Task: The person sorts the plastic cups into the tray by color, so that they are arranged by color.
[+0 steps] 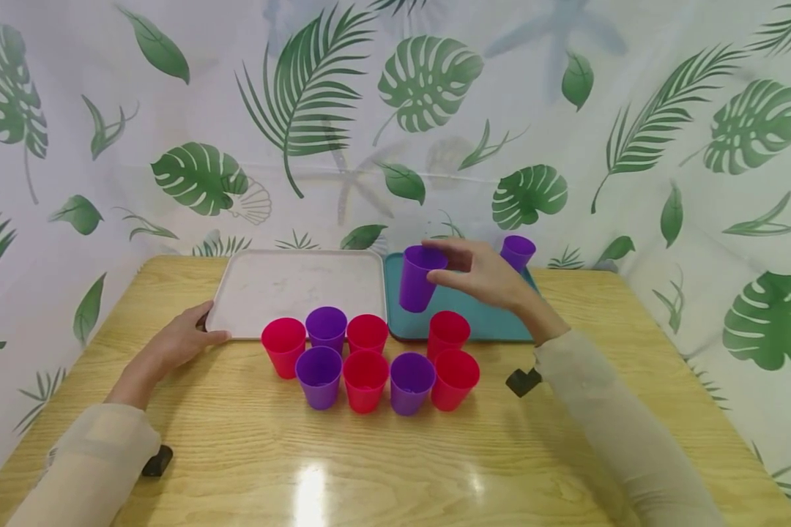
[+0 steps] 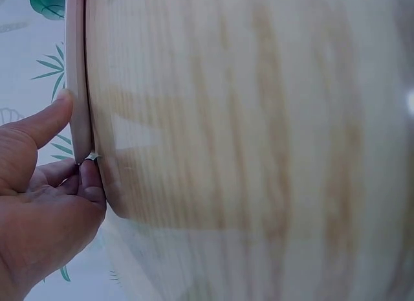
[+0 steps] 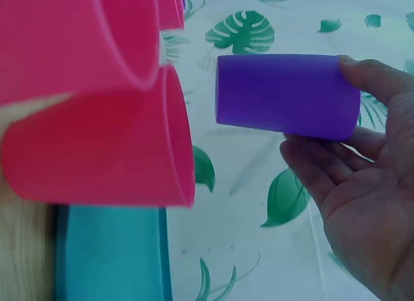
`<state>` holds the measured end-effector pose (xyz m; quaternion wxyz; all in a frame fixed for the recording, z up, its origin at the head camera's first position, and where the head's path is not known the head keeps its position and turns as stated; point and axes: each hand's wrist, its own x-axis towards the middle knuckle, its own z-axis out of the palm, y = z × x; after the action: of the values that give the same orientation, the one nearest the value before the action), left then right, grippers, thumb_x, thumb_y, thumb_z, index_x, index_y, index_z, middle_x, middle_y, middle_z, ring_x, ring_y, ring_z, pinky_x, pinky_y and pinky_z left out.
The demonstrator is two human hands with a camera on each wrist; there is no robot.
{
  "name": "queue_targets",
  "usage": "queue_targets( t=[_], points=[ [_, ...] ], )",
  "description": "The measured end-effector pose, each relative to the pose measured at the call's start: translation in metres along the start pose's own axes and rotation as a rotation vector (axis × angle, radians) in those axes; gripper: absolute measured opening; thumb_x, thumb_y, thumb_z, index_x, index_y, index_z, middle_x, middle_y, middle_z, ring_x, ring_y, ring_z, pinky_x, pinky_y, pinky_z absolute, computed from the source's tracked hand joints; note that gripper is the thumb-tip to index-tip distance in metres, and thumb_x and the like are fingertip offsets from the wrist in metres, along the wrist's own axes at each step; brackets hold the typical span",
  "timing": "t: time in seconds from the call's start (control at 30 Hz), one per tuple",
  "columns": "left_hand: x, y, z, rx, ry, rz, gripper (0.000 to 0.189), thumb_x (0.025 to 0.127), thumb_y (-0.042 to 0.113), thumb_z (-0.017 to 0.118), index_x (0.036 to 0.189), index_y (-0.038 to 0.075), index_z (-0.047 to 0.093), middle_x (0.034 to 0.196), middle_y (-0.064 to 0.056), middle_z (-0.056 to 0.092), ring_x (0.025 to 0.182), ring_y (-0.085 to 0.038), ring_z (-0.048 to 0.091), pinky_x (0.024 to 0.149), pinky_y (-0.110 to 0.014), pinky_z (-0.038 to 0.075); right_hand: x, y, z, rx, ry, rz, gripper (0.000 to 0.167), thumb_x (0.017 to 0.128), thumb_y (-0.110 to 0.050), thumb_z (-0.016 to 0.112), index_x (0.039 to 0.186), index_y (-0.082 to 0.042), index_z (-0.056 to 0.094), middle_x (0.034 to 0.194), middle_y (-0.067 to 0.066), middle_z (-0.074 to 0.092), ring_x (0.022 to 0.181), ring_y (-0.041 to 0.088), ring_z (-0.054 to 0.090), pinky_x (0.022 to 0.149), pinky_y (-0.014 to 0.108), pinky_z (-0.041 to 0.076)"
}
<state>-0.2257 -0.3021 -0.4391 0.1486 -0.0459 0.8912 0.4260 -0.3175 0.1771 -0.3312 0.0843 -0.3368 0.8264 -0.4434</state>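
My right hand (image 1: 477,274) grips a purple cup (image 1: 418,282) near its rim, thumb on one side and fingers on the other. The cup is held upright over the teal tray (image 1: 488,315); the right wrist view shows the same purple cup (image 3: 284,97) between thumb and fingers. At the near left corner of the white tray (image 1: 303,289), my left hand (image 1: 181,337) holds the edge. In the left wrist view its thumb lies against the tray rim (image 2: 77,74), with the fingers curled at the underside. A second purple cup (image 1: 518,252) stands at the teal tray's far right.
Several red and purple cups stand upright in a cluster before the trays, among them a red cup (image 1: 283,348), a purple cup (image 1: 411,384) and a red cup (image 1: 457,380). The wooden table (image 1: 250,461) meets a leaf-patterned cloth (image 1: 343,110) behind.
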Motion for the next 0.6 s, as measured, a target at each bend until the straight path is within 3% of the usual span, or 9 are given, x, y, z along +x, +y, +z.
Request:
queue_targets(
  t=[0.43, 0.6],
  points=[
    [0.001, 0.000, 0.000, -0.015, -0.010, 0.013, 0.090, 0.104, 0.024, 0.064, 0.160, -0.008, 0.002, 0.165, -0.036, 0.003, 0.152, -0.053, 0.006, 0.122, -0.065, 0.009, 0.014, 0.035, -0.021, -0.053, 0.171, 0.084, 0.061, 0.096, -0.033, 0.076, 0.149, -0.011, 0.056, 0.135, 0.011, 0.067, 0.118, 0.028, 0.067, 0.101, 0.046, 0.055],
    [0.000, 0.000, 0.000, -0.019, -0.006, 0.030, 0.089, 0.104, 0.021, 0.064, 0.160, -0.010, 0.002, 0.164, -0.037, 0.004, 0.152, -0.054, 0.005, 0.122, -0.065, 0.009, 0.016, 0.052, -0.031, -0.068, 0.216, 0.113, 0.060, 0.096, -0.034, 0.075, 0.149, -0.012, 0.056, 0.132, 0.013, 0.068, 0.116, 0.028, 0.067, 0.096, 0.036, 0.056]
  ],
)
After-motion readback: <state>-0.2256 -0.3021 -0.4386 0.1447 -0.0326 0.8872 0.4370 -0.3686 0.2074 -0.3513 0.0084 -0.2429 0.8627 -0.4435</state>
